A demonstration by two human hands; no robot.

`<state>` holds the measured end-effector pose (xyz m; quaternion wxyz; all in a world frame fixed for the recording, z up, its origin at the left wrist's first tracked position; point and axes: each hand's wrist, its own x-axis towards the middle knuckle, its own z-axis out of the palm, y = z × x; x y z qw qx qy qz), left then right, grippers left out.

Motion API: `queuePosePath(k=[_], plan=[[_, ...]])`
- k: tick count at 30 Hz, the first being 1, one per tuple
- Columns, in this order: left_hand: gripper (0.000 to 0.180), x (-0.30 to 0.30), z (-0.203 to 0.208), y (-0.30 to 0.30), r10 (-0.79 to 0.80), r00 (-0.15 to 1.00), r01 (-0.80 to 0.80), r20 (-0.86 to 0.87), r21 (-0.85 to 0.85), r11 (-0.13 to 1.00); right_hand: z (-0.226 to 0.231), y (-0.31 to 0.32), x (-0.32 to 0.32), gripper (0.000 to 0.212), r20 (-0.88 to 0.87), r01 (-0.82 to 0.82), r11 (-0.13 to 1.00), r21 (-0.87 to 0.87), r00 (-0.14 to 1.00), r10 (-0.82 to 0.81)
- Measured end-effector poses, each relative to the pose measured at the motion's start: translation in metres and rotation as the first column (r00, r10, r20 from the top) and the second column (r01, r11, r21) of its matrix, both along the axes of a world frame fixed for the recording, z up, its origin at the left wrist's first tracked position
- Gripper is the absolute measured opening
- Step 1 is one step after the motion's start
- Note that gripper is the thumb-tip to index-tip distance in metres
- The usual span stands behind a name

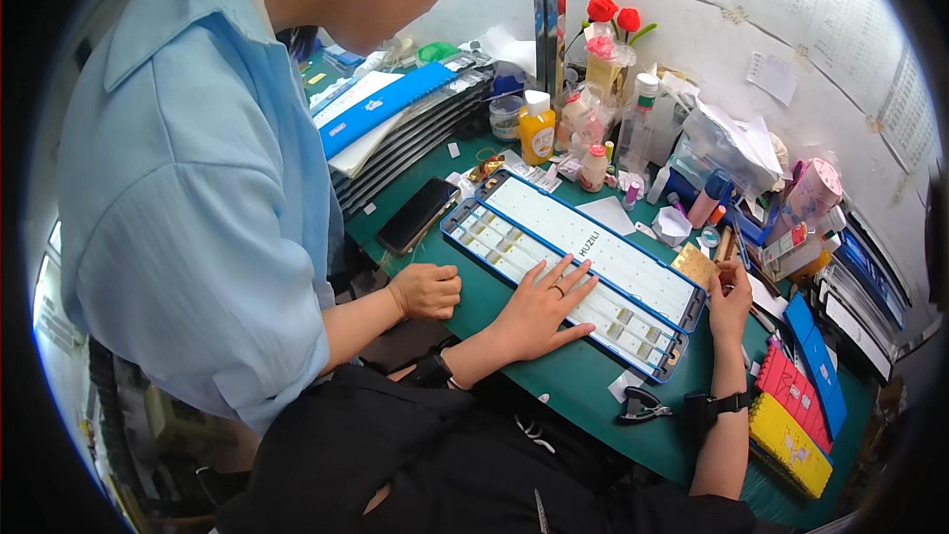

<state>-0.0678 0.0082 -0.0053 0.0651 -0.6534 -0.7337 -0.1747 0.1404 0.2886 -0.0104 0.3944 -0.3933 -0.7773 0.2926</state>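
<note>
My left hand [542,309] lies with spread fingers on a long, blue-edged flat case [583,222], opened out on the table. A ring is on one finger. The case's near half is divided into slots, several holding small greyish-tan pieces [625,316]; my hand covers some slots. The far half is a white panel with printed letters. Just beyond the case's right end, my right hand [730,305] has its fingers closed at the edge of a tan square card [695,264]. The fingertips partly hide the card's edge.
A person in a light blue shirt stands at left, a closed hand [425,292] by the table edge. A black phone [418,216] lies left of the case, black-handled pliers [643,405] in front. Bottles [537,129] line the back; coloured folders [791,443] lie at right.
</note>
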Motion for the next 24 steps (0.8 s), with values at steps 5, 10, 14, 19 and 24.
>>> queuePosePath(k=[5,10,14,19,24], plan=[[0.070,0.000,0.000,0.000,-0.001,1.000,0.001,-0.002,0.008,1.000,-0.003,0.002,0.002,0.016,-0.019,-0.034,0.999,0.011,0.999,0.034],[0.070,0.001,0.001,-0.001,0.000,1.000,0.000,0.012,-0.010,1.000,-0.003,-0.001,0.001,0.015,-0.020,-0.026,1.000,-0.007,0.999,0.026],[0.070,0.000,0.001,0.001,0.000,1.000,0.001,0.014,-0.018,1.000,-0.001,0.000,0.001,0.015,-0.008,-0.027,1.000,0.001,1.000,0.027],[0.070,-0.002,0.000,0.002,0.000,1.000,0.001,0.017,-0.015,1.000,0.001,0.000,-0.002,0.014,0.023,-0.022,1.000,0.003,1.000,0.022],[0.070,-0.004,0.001,-0.002,0.004,1.000,-0.004,0.018,-0.004,1.000,-0.017,0.009,-0.004,0.015,-0.106,-0.101,0.995,-0.010,0.989,0.100]])
